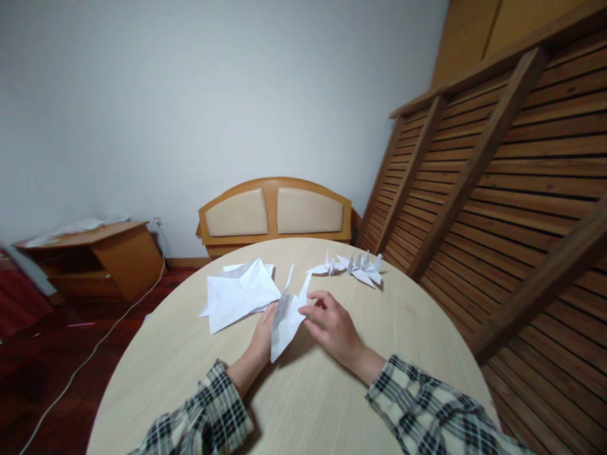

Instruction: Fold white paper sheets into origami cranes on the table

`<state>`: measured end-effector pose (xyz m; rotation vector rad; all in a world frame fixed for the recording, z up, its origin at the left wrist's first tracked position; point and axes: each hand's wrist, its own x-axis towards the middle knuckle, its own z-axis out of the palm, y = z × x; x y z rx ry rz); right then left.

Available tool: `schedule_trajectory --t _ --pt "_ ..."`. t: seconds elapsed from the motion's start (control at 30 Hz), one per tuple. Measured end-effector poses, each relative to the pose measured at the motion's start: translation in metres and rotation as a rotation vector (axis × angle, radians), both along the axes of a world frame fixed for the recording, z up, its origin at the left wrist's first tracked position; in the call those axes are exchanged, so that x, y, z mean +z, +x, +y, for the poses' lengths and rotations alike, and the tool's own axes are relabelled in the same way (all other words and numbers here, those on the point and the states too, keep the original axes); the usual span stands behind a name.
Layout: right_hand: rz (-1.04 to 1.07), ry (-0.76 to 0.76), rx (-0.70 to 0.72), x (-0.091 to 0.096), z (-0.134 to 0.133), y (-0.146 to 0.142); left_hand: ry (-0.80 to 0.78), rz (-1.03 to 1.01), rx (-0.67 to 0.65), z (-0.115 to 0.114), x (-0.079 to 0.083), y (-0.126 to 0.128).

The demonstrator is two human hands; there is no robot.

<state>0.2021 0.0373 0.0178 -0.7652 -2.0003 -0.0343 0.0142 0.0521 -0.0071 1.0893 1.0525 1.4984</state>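
A half-folded white paper figure (pixel 287 319) with two thin points sticking up is held over the round light wooden table (pixel 303 404). My left hand (pixel 262 341) grips it from behind at its left edge, fingers mostly hidden by the paper. My right hand (pixel 332 325) pinches its right side with thumb and fingers. Both wrists wear plaid sleeves.
A pile of white paper sheets (pixel 237 292) lies left of the hands. Several finished paper cranes (pixel 353 268) sit at the far edge. Behind the table stands a wooden headboard (pixel 275 212); a slatted wooden frame (pixel 512 177) leans right; a low cabinet (pixel 95 256) and a cable are left.
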Motion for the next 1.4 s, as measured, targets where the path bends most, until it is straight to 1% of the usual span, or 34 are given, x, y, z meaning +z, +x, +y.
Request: schedule_trajectory --t 0.1,0.17,0.23,0.37,0.43,0.5,0.57,0.73,0.83,0.9,0.97,1.07,1.13,1.27,1.4 --pt "-0.043 0.083 -0.055 0.001 0.001 0.002 -0.001 0.013 -0.006 0.0 0.0 0.0" --pt "-0.048 0.096 -0.071 0.001 0.001 0.001 0.013 0.011 -0.01 -0.001 0.001 0.0" --pt "-0.017 0.064 -0.062 0.001 0.001 0.0 0.017 -0.01 -0.015 -0.003 0.001 0.002" --pt "0.141 -0.039 0.002 0.0 0.002 -0.003 -0.012 -0.043 -0.001 -0.005 0.002 0.005" --pt "0.174 -0.066 0.029 0.0 0.002 -0.004 -0.01 -0.041 0.002 -0.005 0.004 0.005" --pt "0.133 -0.069 0.035 0.001 0.001 -0.004 -0.007 -0.039 -0.005 -0.006 0.007 0.004" --pt "0.048 -0.049 0.024 0.001 -0.001 -0.003 -0.004 -0.029 -0.006 -0.006 0.008 0.002" --pt "-0.134 0.086 -0.005 0.003 -0.006 -0.001 -0.013 -0.035 -0.006 -0.003 0.003 0.001" --pt "-0.147 0.148 -0.017 0.004 -0.006 0.0 0.003 0.014 0.01 -0.002 -0.002 0.002" --pt "-0.103 0.15 -0.012 0.004 -0.004 -0.001 0.024 0.075 0.017 -0.002 -0.003 0.003" --pt "-0.006 0.105 0.01 0.004 -0.003 -0.002 0.037 0.127 0.015 -0.003 -0.002 0.003" --pt "0.188 -0.011 0.063 0.004 -0.001 -0.006 0.044 0.183 0.016 -0.005 0.0 0.002" --pt "0.283 -0.081 0.096 0.004 -0.001 -0.008 0.05 0.219 0.021 -0.006 0.001 0.001" --pt "0.361 -0.195 0.118 0.005 -0.003 -0.011 0.063 0.275 0.037 -0.01 0.003 0.002" --pt "0.41 -0.261 0.091 0.006 -0.002 -0.012 0.107 0.289 0.038 -0.013 0.007 0.005"
